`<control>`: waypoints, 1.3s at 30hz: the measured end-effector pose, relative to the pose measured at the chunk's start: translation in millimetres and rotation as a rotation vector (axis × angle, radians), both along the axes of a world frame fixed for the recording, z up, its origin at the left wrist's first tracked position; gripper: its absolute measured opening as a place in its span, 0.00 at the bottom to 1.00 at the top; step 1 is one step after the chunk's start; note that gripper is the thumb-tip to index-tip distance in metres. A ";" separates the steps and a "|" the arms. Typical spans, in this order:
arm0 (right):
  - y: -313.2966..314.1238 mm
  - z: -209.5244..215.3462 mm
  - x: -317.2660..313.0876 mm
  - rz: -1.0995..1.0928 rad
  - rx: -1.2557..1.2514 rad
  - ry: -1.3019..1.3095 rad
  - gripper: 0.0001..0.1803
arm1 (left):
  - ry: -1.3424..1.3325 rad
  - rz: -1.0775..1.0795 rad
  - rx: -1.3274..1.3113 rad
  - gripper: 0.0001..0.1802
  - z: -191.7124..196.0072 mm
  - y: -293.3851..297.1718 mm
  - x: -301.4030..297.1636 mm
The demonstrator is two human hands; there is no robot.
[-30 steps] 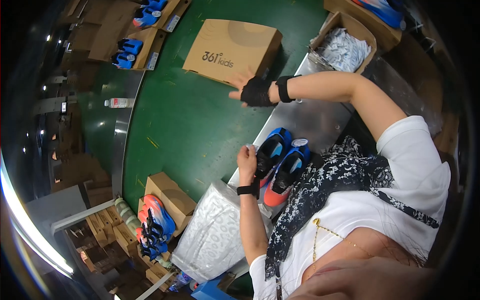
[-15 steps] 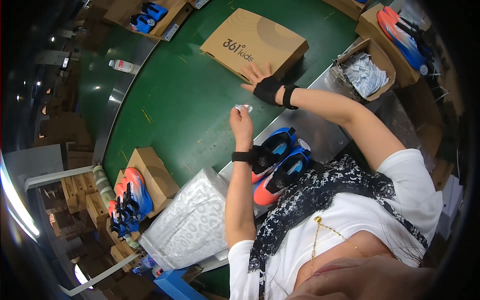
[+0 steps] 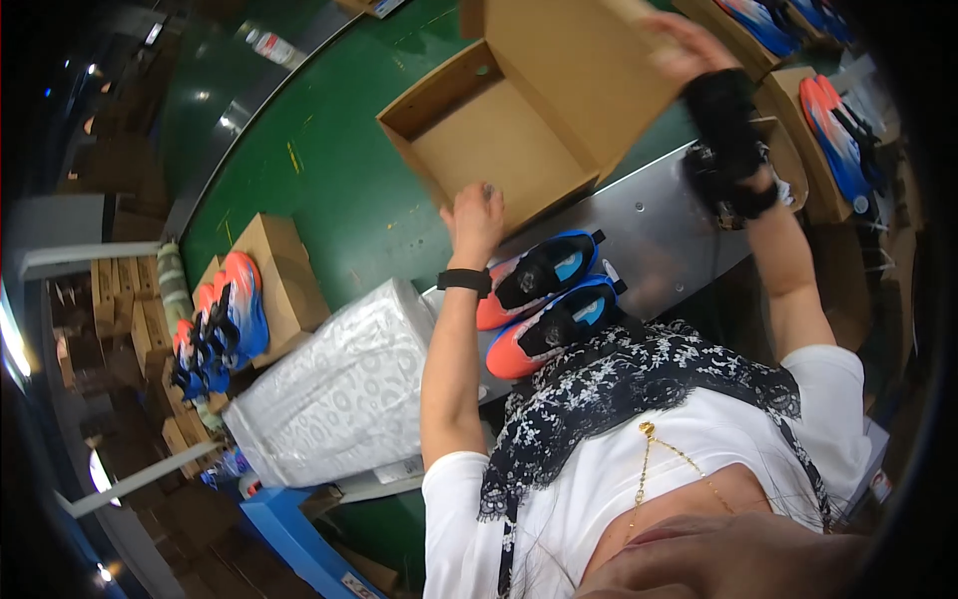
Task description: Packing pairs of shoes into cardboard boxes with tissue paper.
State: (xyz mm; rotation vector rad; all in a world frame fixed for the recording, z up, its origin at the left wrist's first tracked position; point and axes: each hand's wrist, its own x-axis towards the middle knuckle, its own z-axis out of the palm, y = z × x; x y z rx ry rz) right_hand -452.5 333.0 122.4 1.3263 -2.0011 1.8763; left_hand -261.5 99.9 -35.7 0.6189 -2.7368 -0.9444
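A brown cardboard shoe box [image 3: 499, 150] lies open on the green table, its inside bare. My right hand [image 3: 694, 55], blurred and in a black fingerless glove, grips the far right edge of the raised lid [image 3: 599, 80]. Over the box's near left corner, my left hand [image 3: 473, 222] has its fingers curled in a pinch. A small greyish-white packet [image 3: 488, 190] shows between the fingertips, only partly visible. Just right of my left wrist sits a pair of coral, blue and black kids' shoes [image 3: 549, 295] on the metal table edge, toes to the left.
White patterned wrapping paper [image 3: 334, 389] is stacked at the near left. More shoes [image 3: 235, 309] rest against a box [image 3: 284, 280] on the left. Other shoes [image 3: 838, 140] lie on boxes at the right. A bottle [image 3: 274, 48] stands at the far left, and a blue frame [image 3: 299, 539] is below.
The shoe box was closed; its lid is now lifted, and the box is nearer. My right hand went up and right with the lid. My left hand moved slightly to the box corner.
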 end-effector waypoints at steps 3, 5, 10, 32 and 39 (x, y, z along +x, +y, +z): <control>71.3 -21.9 -39.4 -0.279 0.185 -0.209 0.22 | 0.047 0.116 -0.108 0.17 -25.4 -10.8 30.9; 134.0 -79.4 -89.5 -0.512 0.630 -0.064 0.23 | 0.284 -0.038 0.134 0.16 2.7 -0.5 39.6; 105.3 -50.1 -41.3 -0.549 0.509 0.161 0.19 | 0.511 0.389 0.241 0.14 20.8 -9.1 115.1; -74.6 -118.9 57.2 0.494 1.147 0.831 0.18 | 0.292 1.069 0.273 0.21 114.9 -47.8 294.7; -91.8 -67.1 107.8 0.809 0.688 0.381 0.43 | 0.908 0.527 0.679 0.15 211.1 -22.5 142.0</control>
